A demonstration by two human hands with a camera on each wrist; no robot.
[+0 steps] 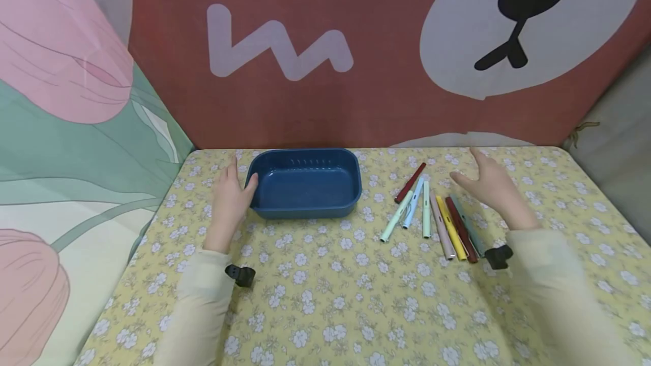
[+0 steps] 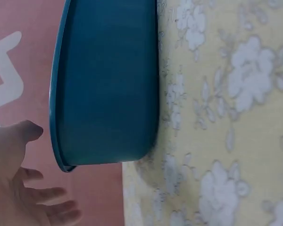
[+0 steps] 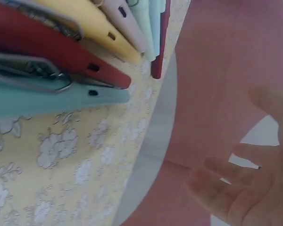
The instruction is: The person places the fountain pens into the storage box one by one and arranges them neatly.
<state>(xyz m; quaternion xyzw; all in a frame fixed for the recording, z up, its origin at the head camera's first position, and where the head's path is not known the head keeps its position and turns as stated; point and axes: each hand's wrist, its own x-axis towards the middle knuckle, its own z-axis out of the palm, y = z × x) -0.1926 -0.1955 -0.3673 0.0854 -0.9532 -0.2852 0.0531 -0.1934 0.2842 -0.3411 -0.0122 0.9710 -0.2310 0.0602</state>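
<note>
A dark blue rectangular tray (image 1: 305,212) stands on the flowered tablecloth, left of the middle. Beside its left end is my left hand (image 1: 231,194), thumb near the rim and fingers extended. In the left wrist view the tray's outer side (image 2: 108,84) fills the middle, and the left hand (image 2: 26,179) shows loosely spread with nothing held. My right hand (image 1: 490,188) hovers above the right part of the table, thumb and fingers apart, holding nothing. Several pens lie in a loose fan to its left, among them a yellow pen (image 1: 451,227) and a dark teal pen (image 1: 468,226).
More pens lie between tray and right hand: a mauve pen (image 1: 441,225), a light blue pen (image 1: 413,202), a pale green pen (image 1: 396,216) and a dark red pen (image 1: 409,183). A red printed cloth (image 1: 305,112) hangs behind the table's far edge.
</note>
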